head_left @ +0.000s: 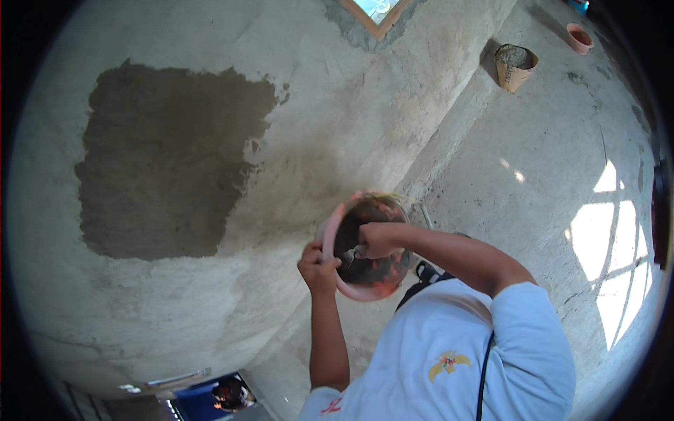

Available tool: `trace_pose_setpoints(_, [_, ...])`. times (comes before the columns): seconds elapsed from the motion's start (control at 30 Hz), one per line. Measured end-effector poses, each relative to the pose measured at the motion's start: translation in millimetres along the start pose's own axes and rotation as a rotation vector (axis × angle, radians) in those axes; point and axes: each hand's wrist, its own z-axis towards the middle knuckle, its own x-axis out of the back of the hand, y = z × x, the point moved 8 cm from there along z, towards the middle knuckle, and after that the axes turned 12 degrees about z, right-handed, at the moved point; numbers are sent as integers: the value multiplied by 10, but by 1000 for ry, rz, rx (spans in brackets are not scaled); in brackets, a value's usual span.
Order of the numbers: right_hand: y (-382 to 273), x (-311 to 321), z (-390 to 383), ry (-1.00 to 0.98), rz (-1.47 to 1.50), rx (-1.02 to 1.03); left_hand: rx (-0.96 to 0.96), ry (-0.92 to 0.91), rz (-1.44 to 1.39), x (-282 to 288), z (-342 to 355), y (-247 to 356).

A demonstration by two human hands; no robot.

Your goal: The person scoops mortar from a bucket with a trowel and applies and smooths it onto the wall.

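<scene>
A pink bucket (372, 289) smeared with grey mortar is held in front of my body, its open top facing me. My left hand (317, 266) grips the left side of its rim, fingers closed around it. Inside the bucket, my right hand (379, 240) is closed on a small metal trowel (351, 256), whose blade is partly hidden in the grey, mortar-coated interior. A large dark, damp-looking patch of plaster (161, 161) covers part of the pale wall (56, 210) to the left of the bucket.
A paper sack (514, 76) of grey material and another pink tub (580, 38) rest on the concrete floor (491, 175) at upper right. A wood-framed opening (379, 24) sits in the wall at top. At lower left, another person (232, 395) shows in a blue-backed opening.
</scene>
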Motion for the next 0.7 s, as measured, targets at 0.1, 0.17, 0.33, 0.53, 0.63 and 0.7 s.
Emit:
trace_pose_setpoints(0.1, [-99,-267,64,-58,-174,66,103,110,-32,398,188,-326])
trace_pose_setpoints(0.17, [-186,-309,-31,-133,-248,34,219,178,-44,631,77,-582])
trace_pose_setpoints(0.33, [-430,9,117,-156,-618,-39,384,276,-229,867,45,-850])
trace_pose_setpoints(0.53, [-595,457,392,97,-607,-13,241,330,-300,1025,74,-749])
trace_pose_setpoints(0.63, [-611,339,432,27,-95,-226,137,304,-259,1088,140,-566])
trace_pose_setpoints(0.7, [-627,213,521,30,-1,-176,81,285,-220,1119,176,-438])
